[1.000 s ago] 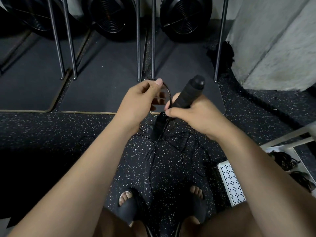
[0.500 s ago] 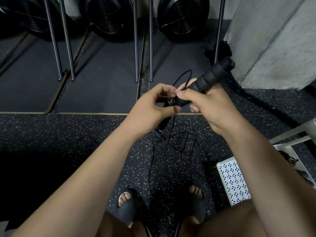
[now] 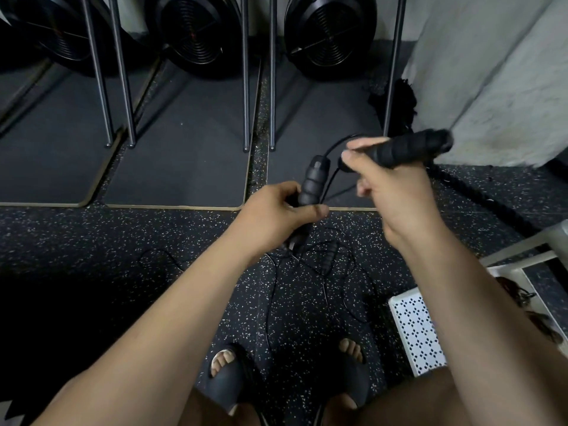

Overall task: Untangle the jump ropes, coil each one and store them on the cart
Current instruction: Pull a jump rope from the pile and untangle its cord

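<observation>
My left hand (image 3: 278,210) grips a black ribbed jump rope handle (image 3: 310,182) that stands nearly upright. My right hand (image 3: 390,189) holds a second black handle (image 3: 408,147), which points up and to the right and is blurred. A thin black cord (image 3: 330,176) curves between the two handles. More thin cord and a third black handle (image 3: 329,256) lie tangled on the speckled floor below my hands. The white cart (image 3: 415,330) stands at the lower right, with dark coiled ropes (image 3: 513,290) on a shelf of it.
Dark mats (image 3: 184,167) and several metal legs (image 3: 246,72) of fan machines (image 3: 196,29) fill the far side. A thick black rope (image 3: 479,195) runs along the grey wall (image 3: 491,72) at right. My feet in dark sandals (image 3: 227,376) stand below the tangle.
My hands have moved apart. The right hand has carried its handle up and right. The left hand, which pinched the cord by that handle's end, now grips a separate ribbed handle.
</observation>
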